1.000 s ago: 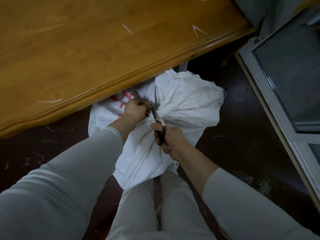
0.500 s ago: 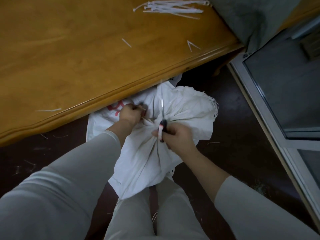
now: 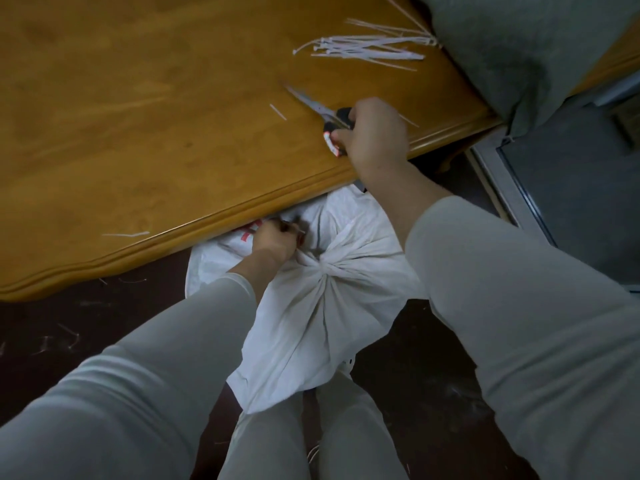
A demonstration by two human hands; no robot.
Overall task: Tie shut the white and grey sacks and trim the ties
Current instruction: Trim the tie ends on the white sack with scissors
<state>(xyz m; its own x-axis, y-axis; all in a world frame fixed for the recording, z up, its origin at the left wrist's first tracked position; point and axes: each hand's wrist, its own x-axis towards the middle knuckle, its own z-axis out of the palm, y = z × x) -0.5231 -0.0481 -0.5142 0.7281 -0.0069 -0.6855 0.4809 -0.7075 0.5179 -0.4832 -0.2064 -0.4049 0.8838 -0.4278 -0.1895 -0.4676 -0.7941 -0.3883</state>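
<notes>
Gripping the scissors (image 3: 320,109) by the black handles with the right hand (image 3: 375,133), fingers curled tight round them. Pointing the blades up and to the left, low on the table (image 3: 138,140) near its front edge.

Resting the left hand (image 3: 273,239) on the white sack (image 3: 322,317), down on the floor just under the table edge and in front of the knees. Curling those fingers too, pinching a thin bit (image 3: 298,231); maybe a cut tie end, but too small to tell.

Looks shut already: bunched tight into a neck in the middle, just right of the left hand. Cannot see the tie itself.

Probably done with this one, so likely the grey sack (image 3: 519,53) next. Sits up on the far right corner of the table, past the right hand and well away from the left. Nearer the right hand, then.

Needs a fresh tie first, from the pile of white ties (image 3: 367,50) lying left to right just beside the grey sack, straight beyond the right hand. Best to let go of the scissors, then reach up and right.
</notes>
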